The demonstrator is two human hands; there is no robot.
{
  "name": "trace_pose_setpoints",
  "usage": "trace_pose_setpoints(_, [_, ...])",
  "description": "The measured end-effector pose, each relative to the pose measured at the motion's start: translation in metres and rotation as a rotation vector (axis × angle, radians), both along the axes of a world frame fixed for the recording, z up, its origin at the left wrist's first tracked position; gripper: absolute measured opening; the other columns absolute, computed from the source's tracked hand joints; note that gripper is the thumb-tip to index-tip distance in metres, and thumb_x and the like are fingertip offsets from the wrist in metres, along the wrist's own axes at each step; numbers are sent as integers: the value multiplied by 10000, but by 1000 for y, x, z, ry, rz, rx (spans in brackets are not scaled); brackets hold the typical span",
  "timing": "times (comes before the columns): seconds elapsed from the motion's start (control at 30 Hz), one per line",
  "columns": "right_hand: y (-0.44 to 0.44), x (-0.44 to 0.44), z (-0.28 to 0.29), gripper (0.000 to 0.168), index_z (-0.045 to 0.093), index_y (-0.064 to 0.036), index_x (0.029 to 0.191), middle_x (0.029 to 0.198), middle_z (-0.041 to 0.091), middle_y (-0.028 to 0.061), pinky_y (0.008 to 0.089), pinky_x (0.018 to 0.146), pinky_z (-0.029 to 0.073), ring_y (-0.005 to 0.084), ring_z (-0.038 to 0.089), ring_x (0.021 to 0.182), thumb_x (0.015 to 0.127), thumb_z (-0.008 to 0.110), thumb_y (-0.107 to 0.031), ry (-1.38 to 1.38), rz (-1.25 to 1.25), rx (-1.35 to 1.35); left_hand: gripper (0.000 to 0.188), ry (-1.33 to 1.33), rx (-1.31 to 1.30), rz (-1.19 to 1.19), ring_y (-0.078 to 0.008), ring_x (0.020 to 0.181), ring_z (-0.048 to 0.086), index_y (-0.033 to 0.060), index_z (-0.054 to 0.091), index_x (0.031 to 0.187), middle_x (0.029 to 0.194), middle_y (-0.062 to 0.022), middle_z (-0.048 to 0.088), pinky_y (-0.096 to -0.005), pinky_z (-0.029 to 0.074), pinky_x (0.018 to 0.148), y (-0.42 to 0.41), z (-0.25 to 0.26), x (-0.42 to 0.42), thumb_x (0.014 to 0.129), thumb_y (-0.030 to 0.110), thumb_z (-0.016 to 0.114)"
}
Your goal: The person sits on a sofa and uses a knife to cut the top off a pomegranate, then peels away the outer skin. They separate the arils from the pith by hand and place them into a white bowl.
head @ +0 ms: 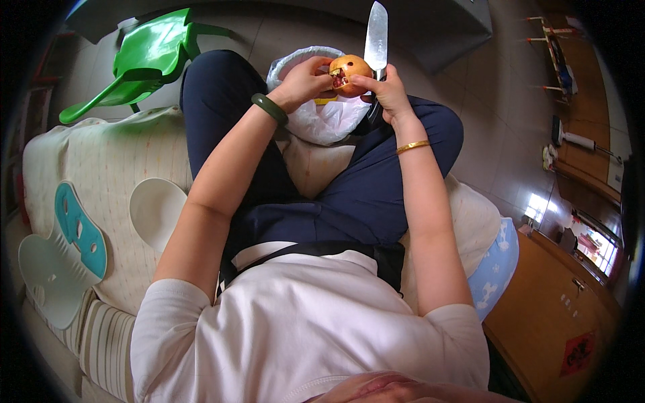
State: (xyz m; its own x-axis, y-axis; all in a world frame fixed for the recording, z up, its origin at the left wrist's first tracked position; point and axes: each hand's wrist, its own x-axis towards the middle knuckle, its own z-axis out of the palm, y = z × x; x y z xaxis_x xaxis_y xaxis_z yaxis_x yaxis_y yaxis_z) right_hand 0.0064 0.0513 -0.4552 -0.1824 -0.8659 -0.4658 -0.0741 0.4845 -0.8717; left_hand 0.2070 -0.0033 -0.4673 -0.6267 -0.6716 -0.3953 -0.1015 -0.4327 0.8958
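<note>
A pomegranate (pixel 359 68) with yellow-orange skin is held over a lined bin (pixel 307 53). Its rind is broken open on the near side, and dark red seeds show there. My left hand (pixel 305 83) grips the fruit from the left, fingers at the opening. The handle of a kitchen knife (pixel 377 38) lies in my right hand (pixel 390 95), blade pointing up and away from me. My right thumb presses on the fruit beside the opening. White plastic bag (pixel 327 123) lines the bin, and something yellow shows inside it.
On the cloth-covered sofa (pixel 116 146) at my left sit a white bowl (pixel 157 214) and a moulded seat support (pixel 55 282) with a teal pad. A green plastic chair (pixel 151 48) stands at the front left. The edge of grey furniture (pixel 443 30) is ahead.
</note>
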Motion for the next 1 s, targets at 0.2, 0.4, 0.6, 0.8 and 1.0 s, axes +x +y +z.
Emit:
trace_pose_setpoints(0.2, [2,-14,-8,733,418,-50,1212,1074,553,132,269,579,521,168,595,820,679,855,-301,-381,-232,-1,427,164,48,-27,-258,1159,597,-30,440,1363,1309,-190,533,-363,485,1007,-5,-13,7,953,79,492])
trace_pose_setpoints(0.4, [0,-12,-15,711,432,-83,1198,1028,552,92,255,579,509,156,568,795,682,841,-351,-501,-243,20,379,-101,-234,76,-250,1223,549,30,529,1335,1366,-150,514,-337,483,995,-6,-24,-3,1006,210,482])
trace_pose_setpoints(0.6, [3,-1,-10,689,412,-97,1184,1065,565,111,283,638,519,174,581,872,693,841,-322,-382,-227,-10,452,-101,-334,153,-230,928,677,23,649,1194,1095,-159,677,-274,536,825,-4,-18,-1,953,397,574])
trace_pose_setpoints(0.8, [4,9,-12,638,398,-96,1179,1014,565,109,245,555,511,164,593,775,740,818,-291,-352,-250,1,472,-300,-267,-15,-216,803,675,-18,657,1120,959,-161,692,-288,534,718,-1,-3,-5,925,409,607])
trace_pose_setpoints(1.0, [3,7,-15,619,406,-105,1166,1003,566,98,240,552,507,153,586,769,739,817,-286,-373,-228,15,444,-259,-417,20,-280,856,666,-57,633,1095,951,-200,683,-350,515,784,-1,-13,-5,945,353,551])
